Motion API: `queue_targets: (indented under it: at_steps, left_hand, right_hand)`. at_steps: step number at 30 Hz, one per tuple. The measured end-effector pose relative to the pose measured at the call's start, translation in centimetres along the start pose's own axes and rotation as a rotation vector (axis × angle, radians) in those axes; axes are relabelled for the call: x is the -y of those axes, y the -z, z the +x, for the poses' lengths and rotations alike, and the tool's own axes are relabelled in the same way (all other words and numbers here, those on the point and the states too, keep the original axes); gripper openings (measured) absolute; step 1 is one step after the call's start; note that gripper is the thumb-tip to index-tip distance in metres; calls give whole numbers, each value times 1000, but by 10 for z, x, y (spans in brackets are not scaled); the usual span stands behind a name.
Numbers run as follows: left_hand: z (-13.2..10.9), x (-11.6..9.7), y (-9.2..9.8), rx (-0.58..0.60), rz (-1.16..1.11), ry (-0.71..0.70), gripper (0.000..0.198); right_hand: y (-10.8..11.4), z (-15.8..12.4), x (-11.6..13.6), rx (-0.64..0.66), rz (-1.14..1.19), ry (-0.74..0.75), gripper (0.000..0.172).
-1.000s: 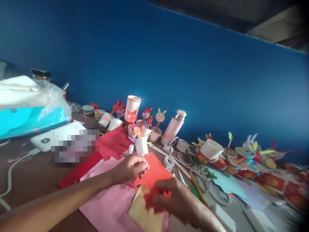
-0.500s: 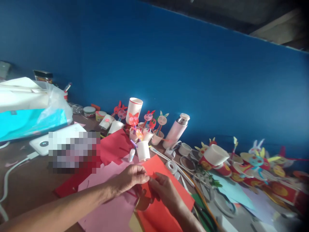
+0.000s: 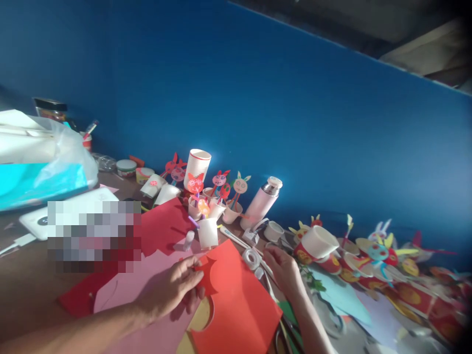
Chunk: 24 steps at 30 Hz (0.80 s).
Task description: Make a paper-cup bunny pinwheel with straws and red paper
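My left hand is closed on a small red paper piece with curved edges, pinched between thumb and fingers. Below that piece lies a larger orange-red paper sheet with a rounded cut-out in its left edge. To the right, my right hand has its fingers curled down beside a white tape roll, at a long white stick-like thing; whatever its fingertips hold is hidden. Pink paper lies under my left forearm. A small glue bottle stands beyond my left hand.
Paper cups with paper animal faces, one a white cup, stand ahead by a pink thermos and a cup stack. More paper crafts crowd the right. A white power bank and plastic bag are left.
My right hand has let go of the red paper piece and moved right, past the tape roll. My left hand keeps the piece and has shifted left. The view has turned slightly right.
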<state>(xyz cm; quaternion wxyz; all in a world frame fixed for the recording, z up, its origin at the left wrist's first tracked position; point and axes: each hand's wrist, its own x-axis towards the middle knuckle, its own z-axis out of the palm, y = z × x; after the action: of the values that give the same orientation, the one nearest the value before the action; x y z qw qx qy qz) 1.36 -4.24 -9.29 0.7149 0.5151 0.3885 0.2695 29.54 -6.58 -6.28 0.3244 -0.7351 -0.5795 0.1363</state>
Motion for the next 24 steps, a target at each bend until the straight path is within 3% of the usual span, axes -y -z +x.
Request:
queue_targets:
  at_steps: [4,13,16,19,24]
  left_hand:
    - [-3,-9,-2,-56,105,76,47]
    - [0,-6,5,-87,193,81,32]
    - [-1,-6,3,-97,192,67,30]
    - [-1,-9,-1,-90,182,55,25]
    - [-3,-11,-3,-7,101,-3,25]
  right_hand:
    - [-7,2,-14,62,-228,74,19]
    - [-28,-1,-8,148,-470,178,19]
    - [-18,3,-7,125,-486,147,24]
    - [5,4,-10,105,-537,7,31]
    - [32,-12,-17,216,-642,-178,22]
